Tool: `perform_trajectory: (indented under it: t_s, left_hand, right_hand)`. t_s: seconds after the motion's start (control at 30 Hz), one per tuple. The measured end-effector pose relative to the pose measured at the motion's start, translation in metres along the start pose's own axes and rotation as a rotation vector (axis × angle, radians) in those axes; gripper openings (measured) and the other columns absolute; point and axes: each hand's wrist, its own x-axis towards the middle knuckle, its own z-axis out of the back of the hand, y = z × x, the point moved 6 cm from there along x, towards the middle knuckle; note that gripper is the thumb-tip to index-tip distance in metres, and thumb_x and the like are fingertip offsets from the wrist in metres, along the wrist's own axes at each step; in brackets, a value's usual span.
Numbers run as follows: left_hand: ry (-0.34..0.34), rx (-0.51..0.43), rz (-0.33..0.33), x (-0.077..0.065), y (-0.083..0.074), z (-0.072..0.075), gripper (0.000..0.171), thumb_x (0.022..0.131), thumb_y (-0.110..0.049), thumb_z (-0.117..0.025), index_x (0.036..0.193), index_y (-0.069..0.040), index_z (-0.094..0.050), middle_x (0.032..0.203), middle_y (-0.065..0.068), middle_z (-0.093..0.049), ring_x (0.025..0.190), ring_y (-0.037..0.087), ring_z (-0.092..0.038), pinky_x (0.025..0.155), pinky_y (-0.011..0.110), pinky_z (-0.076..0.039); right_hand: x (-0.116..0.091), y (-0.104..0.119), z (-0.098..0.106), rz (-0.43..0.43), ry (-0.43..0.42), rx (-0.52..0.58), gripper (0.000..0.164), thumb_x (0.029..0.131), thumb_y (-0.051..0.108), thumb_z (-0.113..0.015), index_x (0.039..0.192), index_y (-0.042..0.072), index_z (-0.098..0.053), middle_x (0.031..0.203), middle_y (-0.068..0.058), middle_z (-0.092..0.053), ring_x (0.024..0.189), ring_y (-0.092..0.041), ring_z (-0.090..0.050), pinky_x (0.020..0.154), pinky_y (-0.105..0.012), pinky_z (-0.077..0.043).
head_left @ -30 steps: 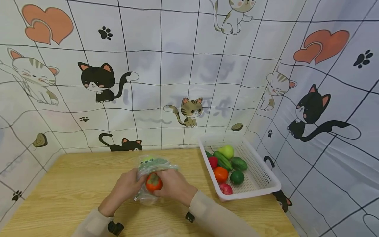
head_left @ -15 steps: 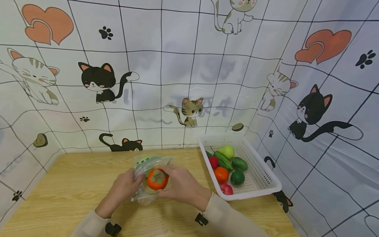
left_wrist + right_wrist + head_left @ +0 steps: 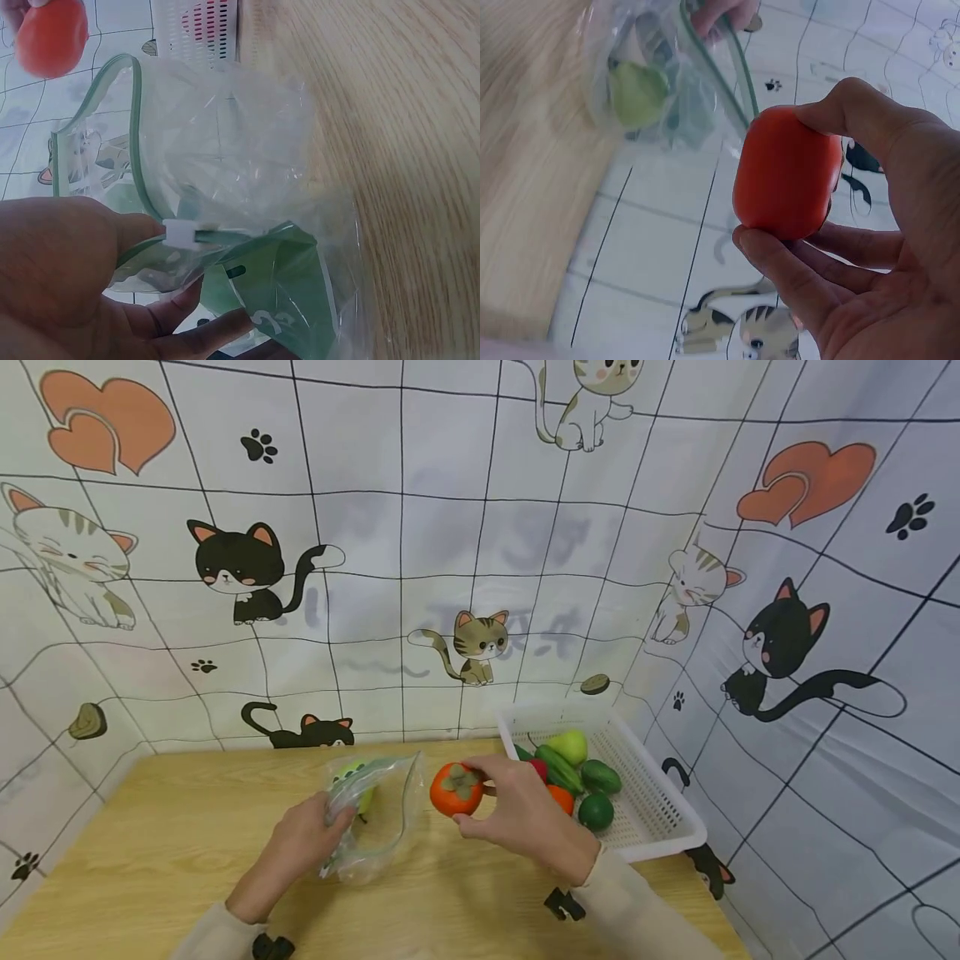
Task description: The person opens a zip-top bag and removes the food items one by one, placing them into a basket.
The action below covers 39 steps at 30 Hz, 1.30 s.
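Note:
My right hand (image 3: 528,814) pinches an orange persimmon (image 3: 456,790) between thumb and fingers, raised above the table to the right of the bag. In the right wrist view the persimmon (image 3: 787,172) shows its smooth side. My left hand (image 3: 303,835) grips the edge of a clear zip bag (image 3: 382,831), whose mouth gapes toward the persimmon. The left wrist view shows the bag's green zip strip and white slider (image 3: 180,234) beside my thumb. Inside the bag sits a yellow-green fruit (image 3: 636,94), partly hidden by the bag's print and folds.
A white perforated basket (image 3: 660,785) stands at the right of the wooden table (image 3: 202,827). It holds a green pear (image 3: 568,746), cucumber-like green vegetables (image 3: 557,768), a round dark green one (image 3: 596,812) and red and orange items. A cat-patterned cloth (image 3: 360,552) hangs behind.
The persimmon has come out of the bag's mouth and moved right in my right hand. My left hand keeps hold of the bag, shifting slightly left, and the mouth now gapes wider.

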Motion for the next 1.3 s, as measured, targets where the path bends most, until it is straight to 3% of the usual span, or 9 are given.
perform_trajectory:
  t_s: [0.17, 0.33, 0.53, 0.7, 0.87, 1.03, 1.13, 1.3]
  left_hand:
    - [0.008, 0.001, 0.004, -0.002, 0.006, 0.0, 0.035, 0.117, -0.033, -0.068, 0.104, 0.0, -0.062, 0.082, 0.006, -0.061, 0.068, 0.019, -0.059, 0.056, 0.033, -0.049]
    - [0.023, -0.012, 0.002, -0.001, 0.009, 0.001, 0.035, 0.118, -0.032, -0.067, 0.105, 0.0, -0.061, 0.082, 0.006, -0.061, 0.07, 0.018, -0.059, 0.056, 0.031, -0.049]
    - [0.039, -0.014, -0.001, -0.002, 0.011, 0.003, 0.037, 0.119, -0.034, -0.066, 0.106, 0.001, -0.062, 0.084, 0.006, -0.063, 0.072, 0.018, -0.06, 0.058, 0.032, -0.05]
    - [0.042, 0.004, -0.018, -0.003, 0.012, 0.004, 0.039, 0.12, -0.034, -0.064, 0.105, 0.001, -0.061, 0.084, 0.007, -0.062, 0.072, 0.019, -0.06, 0.059, 0.032, -0.051]
    - [0.05, 0.006, -0.014, -0.004, 0.013, 0.004, 0.038, 0.121, -0.033, -0.063, 0.104, 0.001, -0.06, 0.084, 0.006, -0.061, 0.072, 0.019, -0.06, 0.06, 0.033, -0.051]
    - [0.049, -0.002, -0.009, -0.006, 0.014, 0.005, 0.039, 0.121, -0.033, -0.062, 0.102, 0.001, -0.059, 0.084, 0.007, -0.061, 0.072, 0.019, -0.06, 0.059, 0.033, -0.051]
    - [0.053, -0.015, -0.006, -0.007, 0.014, 0.005, 0.039, 0.122, -0.033, -0.061, 0.103, 0.002, -0.059, 0.085, 0.008, -0.062, 0.073, 0.019, -0.06, 0.06, 0.033, -0.052]
    - [0.06, -0.031, 0.01, -0.007, 0.015, 0.005, 0.036, 0.121, -0.031, -0.062, 0.104, 0.001, -0.06, 0.084, 0.007, -0.062, 0.073, 0.019, -0.061, 0.06, 0.032, -0.052]
  right_hand:
    - [-0.009, -0.02, 0.022, -0.072, -0.043, -0.052, 0.062, 0.088, 0.016, -0.098, 0.144, 0.005, -0.075, 0.135, -0.009, -0.081, 0.115, -0.022, -0.083, 0.092, -0.028, -0.07]
    - [-0.017, -0.039, 0.046, -0.136, -0.071, -0.148, 0.066, 0.088, 0.02, -0.097, 0.15, 0.012, -0.076, 0.137, -0.004, -0.083, 0.107, -0.016, -0.079, 0.091, -0.034, -0.071]
    - [-0.029, -0.061, 0.069, -0.24, -0.062, -0.216, 0.067, 0.089, 0.022, -0.094, 0.154, 0.022, -0.077, 0.13, -0.004, -0.084, 0.104, -0.018, -0.074, 0.087, -0.037, -0.066]
    - [-0.039, -0.078, 0.086, -0.293, -0.069, -0.22, 0.06, 0.09, 0.02, -0.091, 0.148, 0.014, -0.079, 0.131, -0.011, -0.085, 0.109, -0.03, -0.08, 0.087, -0.043, -0.067]
    - [-0.049, -0.095, 0.103, -0.375, -0.048, -0.269, 0.064, 0.089, 0.025, -0.093, 0.149, 0.009, -0.076, 0.134, -0.02, -0.084, 0.113, -0.038, -0.081, 0.086, -0.051, -0.07]
    - [-0.058, -0.12, 0.117, -0.488, -0.001, -0.313, 0.07, 0.089, 0.031, -0.093, 0.15, 0.003, -0.072, 0.134, -0.025, -0.082, 0.111, -0.037, -0.077, 0.081, -0.046, -0.068]
    - [-0.064, -0.135, 0.124, -0.54, 0.017, -0.339, 0.072, 0.087, 0.032, -0.093, 0.145, -0.003, -0.068, 0.131, -0.025, -0.08, 0.107, -0.035, -0.073, 0.085, -0.048, -0.066]
    - [-0.069, -0.154, 0.13, -0.559, 0.071, -0.397, 0.069, 0.084, 0.027, -0.097, 0.135, -0.008, -0.067, 0.118, -0.023, -0.078, 0.101, -0.032, -0.071, 0.091, -0.054, -0.065]
